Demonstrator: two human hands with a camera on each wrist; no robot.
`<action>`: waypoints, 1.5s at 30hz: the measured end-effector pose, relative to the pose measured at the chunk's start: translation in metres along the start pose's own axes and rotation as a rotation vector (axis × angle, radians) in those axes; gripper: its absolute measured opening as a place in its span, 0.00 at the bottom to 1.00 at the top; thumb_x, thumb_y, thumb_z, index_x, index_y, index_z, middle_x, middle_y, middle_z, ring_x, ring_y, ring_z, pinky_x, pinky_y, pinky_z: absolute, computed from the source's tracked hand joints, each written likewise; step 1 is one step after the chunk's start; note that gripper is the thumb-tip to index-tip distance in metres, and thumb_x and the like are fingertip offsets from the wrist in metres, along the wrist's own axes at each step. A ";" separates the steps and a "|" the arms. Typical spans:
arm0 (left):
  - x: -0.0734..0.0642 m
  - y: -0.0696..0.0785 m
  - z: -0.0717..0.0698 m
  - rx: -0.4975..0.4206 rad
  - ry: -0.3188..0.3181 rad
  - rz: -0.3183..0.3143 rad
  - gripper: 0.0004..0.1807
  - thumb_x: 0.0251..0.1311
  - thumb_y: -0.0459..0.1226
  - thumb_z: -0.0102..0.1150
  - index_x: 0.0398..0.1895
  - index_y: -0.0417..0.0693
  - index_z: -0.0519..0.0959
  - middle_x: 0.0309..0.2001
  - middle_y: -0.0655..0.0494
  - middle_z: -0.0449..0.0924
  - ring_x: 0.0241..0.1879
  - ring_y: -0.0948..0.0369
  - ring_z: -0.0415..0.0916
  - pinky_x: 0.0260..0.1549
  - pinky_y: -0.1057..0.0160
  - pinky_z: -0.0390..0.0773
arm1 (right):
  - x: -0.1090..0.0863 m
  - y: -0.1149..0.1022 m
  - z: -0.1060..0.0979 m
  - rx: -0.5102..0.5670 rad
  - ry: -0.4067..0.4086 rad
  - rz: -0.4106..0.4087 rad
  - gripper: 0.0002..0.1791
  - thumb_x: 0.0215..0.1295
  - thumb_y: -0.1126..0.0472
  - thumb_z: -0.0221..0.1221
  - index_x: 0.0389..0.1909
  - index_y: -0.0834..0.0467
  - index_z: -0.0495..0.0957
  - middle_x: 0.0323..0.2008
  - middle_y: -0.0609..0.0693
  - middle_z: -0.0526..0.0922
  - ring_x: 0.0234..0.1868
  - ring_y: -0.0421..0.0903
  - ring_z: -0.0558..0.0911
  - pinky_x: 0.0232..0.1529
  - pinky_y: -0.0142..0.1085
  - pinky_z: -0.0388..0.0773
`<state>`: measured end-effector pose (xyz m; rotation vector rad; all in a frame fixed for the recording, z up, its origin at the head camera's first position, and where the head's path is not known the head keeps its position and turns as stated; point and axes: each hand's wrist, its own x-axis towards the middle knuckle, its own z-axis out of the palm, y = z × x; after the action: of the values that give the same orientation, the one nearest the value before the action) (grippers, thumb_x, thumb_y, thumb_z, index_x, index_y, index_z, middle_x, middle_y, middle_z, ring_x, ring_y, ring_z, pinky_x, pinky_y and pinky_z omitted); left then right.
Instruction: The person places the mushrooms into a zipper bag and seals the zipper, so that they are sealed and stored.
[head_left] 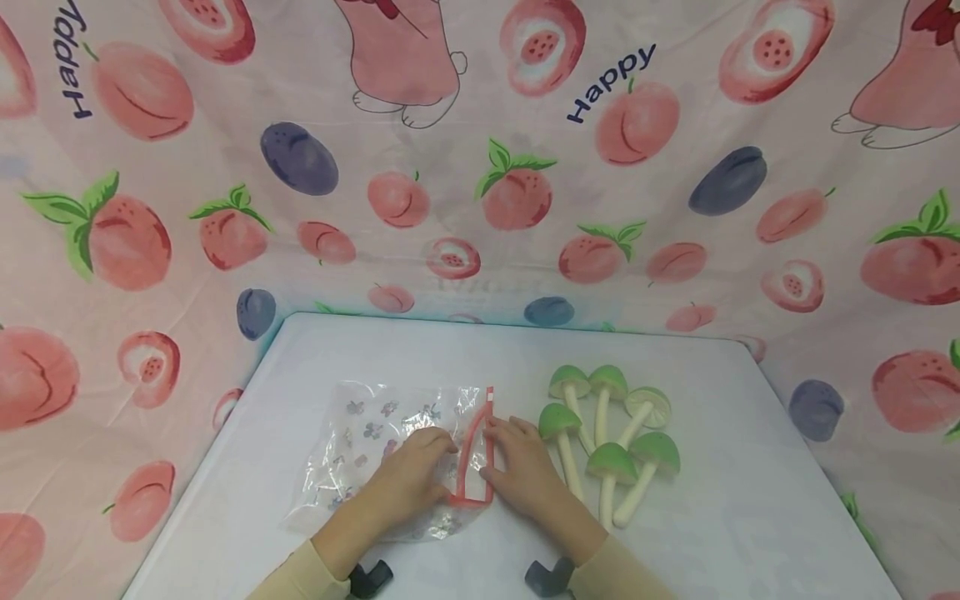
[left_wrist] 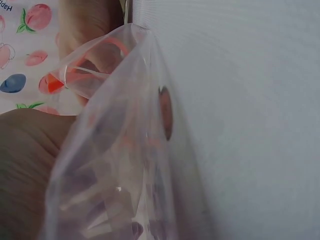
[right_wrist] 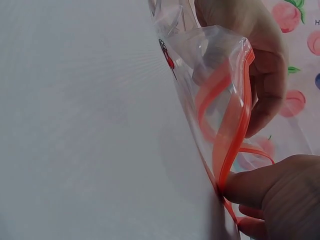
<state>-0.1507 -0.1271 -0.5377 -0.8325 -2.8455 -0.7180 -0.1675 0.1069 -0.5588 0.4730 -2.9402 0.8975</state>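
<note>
Head view: clear plastic bag [head_left: 375,433] w/ small printed motifs lies on white table [head_left: 735,433], red-edged mouth facing R hand [head_left: 525,467]. I see R hand pinching red strip [right_wrist: 242,115] btwn thumb & fingers, clearest in R wrist view. L hand [head_left: 408,475] is on bag just beside mouth, fingers bent; can't tell if it pinches the plastic. Mouth gapes, strips apart mid-way. Six green-capped mushrooms [head_left: 611,458] lie just beside R hand, on its R. Pink fruit-print cloth [head_left: 450,183] hangs behind table.
</note>
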 end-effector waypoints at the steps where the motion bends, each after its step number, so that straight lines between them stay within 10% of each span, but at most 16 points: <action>1: 0.000 0.000 0.001 0.002 0.001 0.007 0.33 0.45 0.36 0.85 0.57 0.51 0.80 0.61 0.57 0.81 0.68 0.53 0.76 0.70 0.51 0.79 | 0.000 0.000 0.000 0.000 0.002 0.000 0.30 0.61 0.55 0.75 0.65 0.52 0.82 0.74 0.51 0.79 0.77 0.63 0.72 0.75 0.62 0.73; 16: -0.002 0.002 -0.002 0.023 -0.137 -0.005 0.48 0.58 0.27 0.72 0.77 0.79 0.72 0.74 0.55 0.71 0.75 0.51 0.68 0.68 0.43 0.82 | -0.001 0.002 0.001 -0.001 -0.016 0.034 0.30 0.62 0.54 0.75 0.66 0.50 0.81 0.77 0.47 0.76 0.79 0.62 0.69 0.76 0.64 0.71; 28: 0.002 0.005 0.001 0.134 -0.172 0.067 0.46 0.51 0.26 0.73 0.76 0.66 0.76 0.75 0.48 0.69 0.76 0.46 0.66 0.73 0.41 0.76 | -0.001 0.001 0.002 0.005 -0.011 0.047 0.30 0.61 0.54 0.75 0.65 0.49 0.82 0.77 0.46 0.76 0.79 0.61 0.69 0.76 0.63 0.71; 45: 0.001 0.011 -0.009 0.061 -0.190 -0.040 0.42 0.58 0.33 0.72 0.78 0.48 0.70 0.77 0.43 0.68 0.78 0.43 0.67 0.76 0.42 0.73 | 0.000 0.003 0.003 0.014 -0.012 0.037 0.29 0.62 0.55 0.75 0.65 0.50 0.82 0.76 0.47 0.77 0.79 0.60 0.68 0.77 0.62 0.71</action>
<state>-0.1464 -0.1225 -0.5247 -0.8807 -3.0424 -0.5827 -0.1680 0.1077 -0.5635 0.4279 -2.9643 0.9223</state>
